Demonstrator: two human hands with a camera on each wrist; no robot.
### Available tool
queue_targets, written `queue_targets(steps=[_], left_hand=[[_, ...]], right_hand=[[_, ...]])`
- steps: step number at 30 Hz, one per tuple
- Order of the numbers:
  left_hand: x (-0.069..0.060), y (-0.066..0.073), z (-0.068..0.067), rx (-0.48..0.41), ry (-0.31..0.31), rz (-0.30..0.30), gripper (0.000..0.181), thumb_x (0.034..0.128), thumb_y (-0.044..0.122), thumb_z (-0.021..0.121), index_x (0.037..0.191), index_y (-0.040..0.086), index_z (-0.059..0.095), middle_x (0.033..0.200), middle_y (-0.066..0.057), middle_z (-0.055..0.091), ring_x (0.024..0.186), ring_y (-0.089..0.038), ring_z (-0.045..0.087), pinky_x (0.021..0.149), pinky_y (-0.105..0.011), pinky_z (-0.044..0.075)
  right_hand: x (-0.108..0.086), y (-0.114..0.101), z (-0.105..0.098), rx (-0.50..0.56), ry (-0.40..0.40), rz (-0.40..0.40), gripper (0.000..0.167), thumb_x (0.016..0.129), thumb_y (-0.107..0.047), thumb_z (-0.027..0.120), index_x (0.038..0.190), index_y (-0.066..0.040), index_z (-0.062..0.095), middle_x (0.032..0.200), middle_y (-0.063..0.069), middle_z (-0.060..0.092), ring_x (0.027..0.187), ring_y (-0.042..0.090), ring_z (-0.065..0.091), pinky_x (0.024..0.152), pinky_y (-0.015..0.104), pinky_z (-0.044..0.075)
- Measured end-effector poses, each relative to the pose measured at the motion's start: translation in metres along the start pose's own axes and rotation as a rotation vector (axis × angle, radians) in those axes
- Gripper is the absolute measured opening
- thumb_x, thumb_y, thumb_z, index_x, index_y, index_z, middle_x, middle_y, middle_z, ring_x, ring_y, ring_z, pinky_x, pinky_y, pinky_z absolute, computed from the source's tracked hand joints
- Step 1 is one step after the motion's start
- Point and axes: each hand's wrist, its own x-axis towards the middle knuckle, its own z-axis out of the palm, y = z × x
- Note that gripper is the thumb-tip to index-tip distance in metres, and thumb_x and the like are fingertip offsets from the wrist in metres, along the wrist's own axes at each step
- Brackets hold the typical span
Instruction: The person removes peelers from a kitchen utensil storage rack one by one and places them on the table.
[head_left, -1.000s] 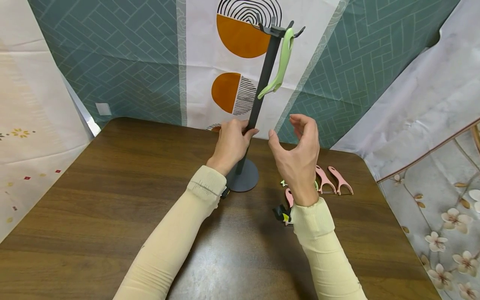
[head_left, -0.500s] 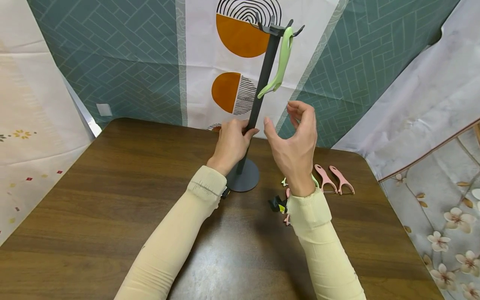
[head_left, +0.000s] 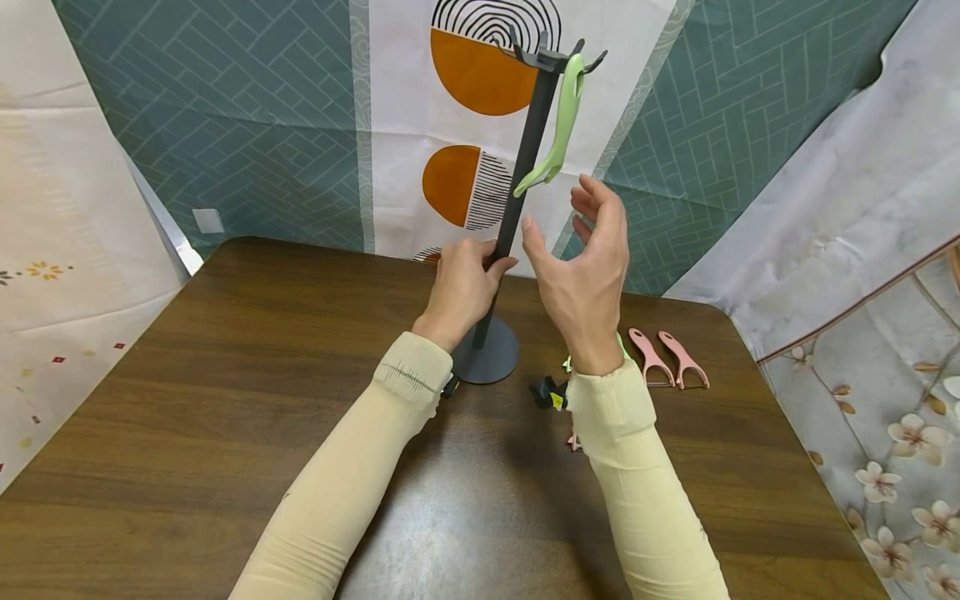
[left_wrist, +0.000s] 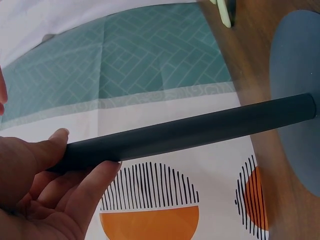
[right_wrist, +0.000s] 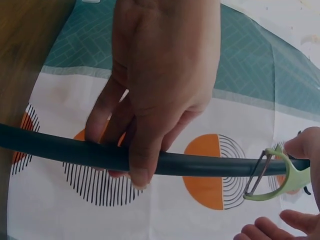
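In the head view, my left hand [head_left: 461, 287] grips the dark pole [head_left: 528, 150] of an upright stand, thumb on one side and fingers on the other. The round base [head_left: 498, 354] rests on the table. A light green peeler [head_left: 564, 125] hangs by its handle hole from one of the hooks [head_left: 551, 58] on top. My right hand [head_left: 585, 275] is raised right of the pole, just under the peeler, fingers loosely bent and thumb apart, holding nothing. The right wrist view has the peeler's blade end [right_wrist: 287, 182] between the right thumb and fingers, with no grip visible.
Two pink peelers [head_left: 651, 354] lie on the wooden table [head_left: 225, 400] at right. Another pink peeler [head_left: 574, 442] and a green item [head_left: 567, 364] are mostly hidden behind the right forearm. A patterned cloth [head_left: 285, 125] hangs behind the table.
My right hand has risen, shifting slightly left toward the hanging peeler. The left hand, the stand and the peeler stay in place.
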Motion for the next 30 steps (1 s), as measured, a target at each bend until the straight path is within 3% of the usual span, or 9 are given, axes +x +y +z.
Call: queue_targets(steps=[4, 14, 23, 30], left_hand=[[0.0, -0.001, 0.0, 0.001, 0.005, 0.004, 0.021, 0.0984, 0.026, 0.07, 0.09, 0.008, 0.075, 0.065, -0.004, 0.061, 0.064, -0.022, 0.054, 0.061, -0.032, 0.038], [0.0, 0.0, -0.001, -0.001, -0.008, -0.003, 0.021, 0.0991, 0.026, 0.069, 0.087, 0.009, 0.073, 0.065, -0.004, 0.06, 0.064, -0.022, 0.055, 0.061, -0.033, 0.04], [0.0, 0.0, -0.001, 0.005, -0.019, -0.008, 0.022, 0.0998, 0.026, 0.068, 0.086, 0.009, 0.071, 0.063, -0.004, 0.056, 0.061, -0.022, 0.053, 0.059, -0.032, 0.04], [-0.001, -0.001, 0.0, -0.01, -0.024, -0.017, 0.021, 0.1001, 0.026, 0.067, 0.087, 0.009, 0.071, 0.063, -0.004, 0.056, 0.059, -0.021, 0.053, 0.058, -0.031, 0.04]], right_hand=[[0.007, -0.006, 0.003, -0.002, -0.028, 0.041, 0.07, 0.086, -0.024, 0.08, 0.146, -0.006, 0.048, 0.142, 0.012, 0.054, 0.132, 0.018, 0.053, 0.111, 0.032, 0.046], [0.007, -0.038, 0.008, 0.026, -0.014, 0.049, 0.065, 0.088, -0.017, 0.077, 0.142, 0.0, 0.048, 0.142, 0.017, 0.053, 0.132, 0.021, 0.052, 0.112, 0.034, 0.045], [0.014, -0.037, 0.01, 0.036, -0.044, 0.067, 0.067, 0.089, -0.018, 0.076, 0.144, 0.001, 0.044, 0.14, 0.017, 0.057, 0.131, 0.025, 0.056, 0.111, 0.032, 0.045], [0.019, -0.025, 0.015, 0.034, -0.071, 0.081, 0.063, 0.091, -0.023, 0.074, 0.145, -0.006, 0.045, 0.136, 0.013, 0.061, 0.125, 0.022, 0.058, 0.105, 0.035, 0.049]])
